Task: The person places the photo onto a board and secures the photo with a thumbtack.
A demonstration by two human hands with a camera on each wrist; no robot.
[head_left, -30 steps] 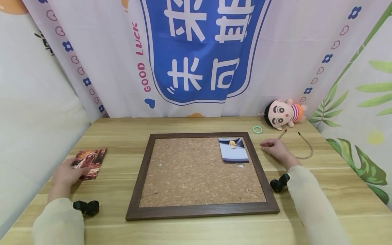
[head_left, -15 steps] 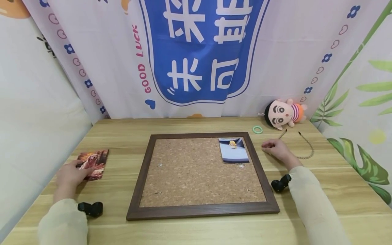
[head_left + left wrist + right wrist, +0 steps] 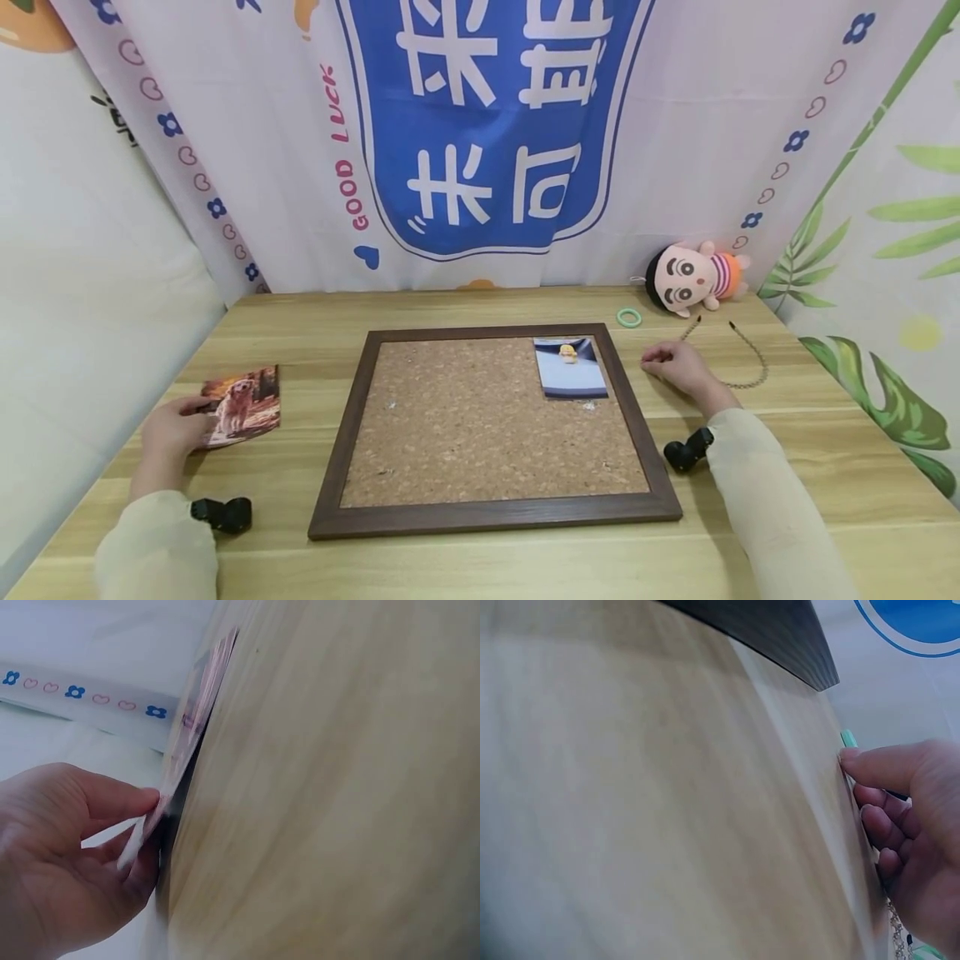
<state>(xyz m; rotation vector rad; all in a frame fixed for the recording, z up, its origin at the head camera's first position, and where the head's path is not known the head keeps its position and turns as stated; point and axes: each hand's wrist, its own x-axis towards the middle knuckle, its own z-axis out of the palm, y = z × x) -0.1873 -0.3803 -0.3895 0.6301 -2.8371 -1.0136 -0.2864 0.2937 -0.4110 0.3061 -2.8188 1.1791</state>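
On the left of the table, my left hand (image 3: 171,429) pinches the near-left edge of a photo of a dog (image 3: 246,404). In the left wrist view, the thumb lies on one face of the photo (image 3: 196,712) and the fingers are behind it; the photo is tilted, partly off the wood. My right hand (image 3: 678,368) rests on the table beyond the right side of the corkboard (image 3: 495,433). Its fingers are loosely curled, and nothing clear shows between them in the right wrist view. A second photo with a yellow figure (image 3: 572,379) lies on the board's upper right corner.
Behind the right hand are a green ring (image 3: 628,317), a plush doll (image 3: 693,279) and a thin chain (image 3: 761,362). The dark wooden frame (image 3: 495,512) rises around the cork. A printed curtain (image 3: 300,167) hangs at the table's back edge.
My left hand has shifted slightly right with the dog photo, whose near edge has lifted and bent, and more of the picture shows. The right hand stays almost where it was.
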